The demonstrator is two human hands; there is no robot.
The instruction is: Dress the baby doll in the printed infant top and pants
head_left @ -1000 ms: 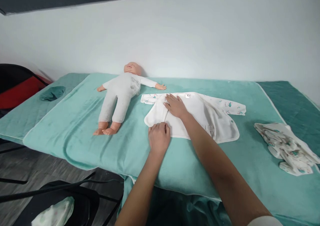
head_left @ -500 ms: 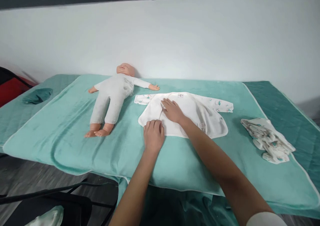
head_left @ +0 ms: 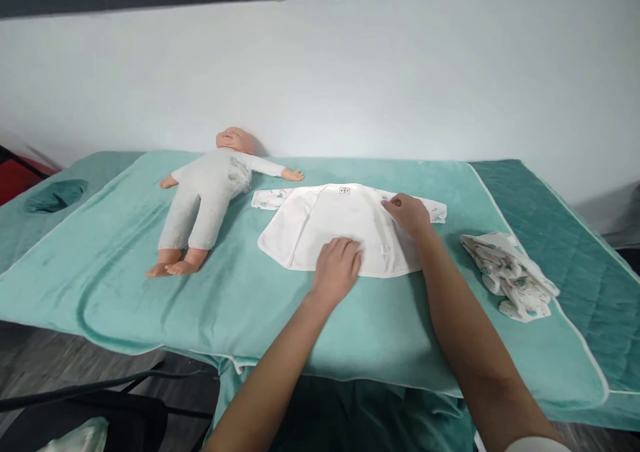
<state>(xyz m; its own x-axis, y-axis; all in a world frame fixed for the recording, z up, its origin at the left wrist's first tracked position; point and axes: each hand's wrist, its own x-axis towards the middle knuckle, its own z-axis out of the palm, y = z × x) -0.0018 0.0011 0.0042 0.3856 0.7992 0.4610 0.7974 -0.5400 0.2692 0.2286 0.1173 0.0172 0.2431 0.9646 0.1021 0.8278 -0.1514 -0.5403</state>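
A white baby shirt (head_left: 335, 222) lies spread open on the green cover, its patterned sleeves stretched out to both sides. My left hand (head_left: 339, 269) rests on the shirt's lower edge near the middle, fingers slightly bent and lying on the fabric. Over the right side, close to the sleeve, my right hand (head_left: 409, 213) has its thumb and fingers drawn together at the cloth, and my wrist hides part of the right panel. A baby doll (head_left: 205, 185) in a white body lies face up to the left, one arm reaching toward the left sleeve.
A crumpled patterned baby garment (head_left: 510, 275) lies to the right. The green cover (head_left: 165, 325) drapes over a padded bed (head_left: 565, 252) against a white wall (head_left: 320, 85). A black chair (head_left: 115, 412) stands below at the left, and a red item (head_left: 20, 179) sits at the far left.
My right hand has moved right from the shirt's left part to its right side. My left hand has shifted right along the lower edge. The left panel now lies flatter, and the view has turned slightly.
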